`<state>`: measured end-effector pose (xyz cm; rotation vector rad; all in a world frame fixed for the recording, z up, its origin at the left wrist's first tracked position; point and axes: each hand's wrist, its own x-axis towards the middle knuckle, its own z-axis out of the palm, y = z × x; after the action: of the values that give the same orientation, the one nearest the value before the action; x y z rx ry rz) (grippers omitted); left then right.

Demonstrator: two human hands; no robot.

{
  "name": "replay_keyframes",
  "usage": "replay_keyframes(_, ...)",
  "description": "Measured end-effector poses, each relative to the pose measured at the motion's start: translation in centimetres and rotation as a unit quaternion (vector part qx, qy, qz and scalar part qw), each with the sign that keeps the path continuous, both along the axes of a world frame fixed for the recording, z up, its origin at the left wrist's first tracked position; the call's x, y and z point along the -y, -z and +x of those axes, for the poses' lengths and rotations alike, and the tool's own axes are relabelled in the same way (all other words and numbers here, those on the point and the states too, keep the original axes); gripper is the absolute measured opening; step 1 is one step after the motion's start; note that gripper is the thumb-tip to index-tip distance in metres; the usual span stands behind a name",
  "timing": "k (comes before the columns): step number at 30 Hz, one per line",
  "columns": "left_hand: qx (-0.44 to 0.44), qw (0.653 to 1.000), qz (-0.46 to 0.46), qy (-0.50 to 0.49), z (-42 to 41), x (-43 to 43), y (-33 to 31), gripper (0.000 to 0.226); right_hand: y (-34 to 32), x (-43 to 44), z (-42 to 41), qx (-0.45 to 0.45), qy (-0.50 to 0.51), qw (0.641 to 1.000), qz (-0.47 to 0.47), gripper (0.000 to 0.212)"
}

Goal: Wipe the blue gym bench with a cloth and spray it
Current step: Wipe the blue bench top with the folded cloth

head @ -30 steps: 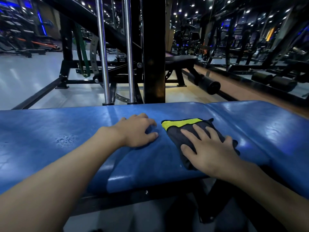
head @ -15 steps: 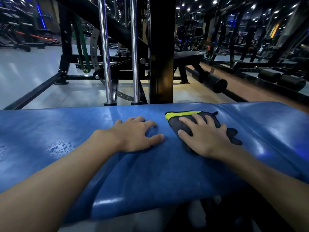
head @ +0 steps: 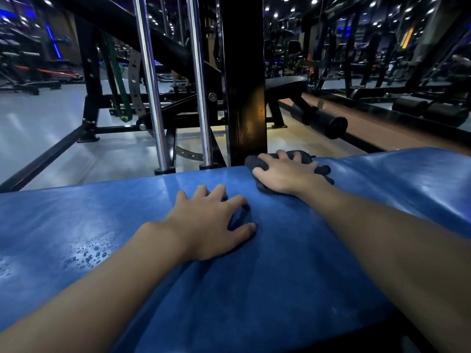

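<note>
Cloth (head: 254,163) needs flat, even pressure from our spread right hand (head: 285,171); our left hand (head: 211,225), open and empty, braces the tabletop (head: 280,276).

Dim gym, ceiling spotlights, bench glare, fisheye-bent edges.

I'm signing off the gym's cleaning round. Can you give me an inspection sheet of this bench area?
Surface: blue bench pad, sheen across the top, droplets beaded towards its left.
Job's things: dark cloth at the bench's far edge; spray bottle not in view.
Clutter: nothing seen.
Hands: left hand rests on the bench, holding nothing; right hand presses on the cloth, fingers spread.
Cables: nothing seen.
Surroundings: black post, chrome rods, hanging green band, black bench behind.
</note>
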<state>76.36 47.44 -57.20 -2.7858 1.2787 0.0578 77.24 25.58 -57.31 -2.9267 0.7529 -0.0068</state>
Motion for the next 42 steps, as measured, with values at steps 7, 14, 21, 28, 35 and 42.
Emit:
replay_keyframes(7, -0.016, 1.0, -0.01, -0.001, -0.1, -0.4, 0.1, 0.063, -0.2, -1.1, -4.3, -0.022, -0.005, 1.0, 0.002, 0.062)
replay_keyframes(14, -0.03, 0.999, -0.032, -0.005, -0.8, -0.4, -0.4, 0.058, 0.5, -3.5, -12.9, -0.015, -0.032, 0.999, -0.014, 0.059)
replay_keyframes(21, -0.045, 0.998, -0.053, -0.007, -1.5, -0.9, -0.6, 0.052, 1.2, -5.8, -20.4, -0.022, -0.029, 0.998, -0.051, 0.06)
replay_keyframes(28, -0.035, 0.999, -0.037, -0.019, -2.0, -1.2, -0.9, 0.061, 0.9, -5.1, -21.0, 0.003, -0.027, 0.999, -0.041, 0.079)
replay_keyframes(35, -0.044, 0.999, 0.02, -0.023, -1.5, -1.5, -0.4, 0.069, 1.3, -3.5, -14.8, 0.027, -0.019, 0.999, -0.04, 0.061)
replay_keyframes(42, -0.044, 0.998, 0.033, -0.016, -1.1, -1.4, -0.6, 0.07, 0.9, -1.0, -4.4, 0.03, -0.008, 0.999, -0.016, 0.058)
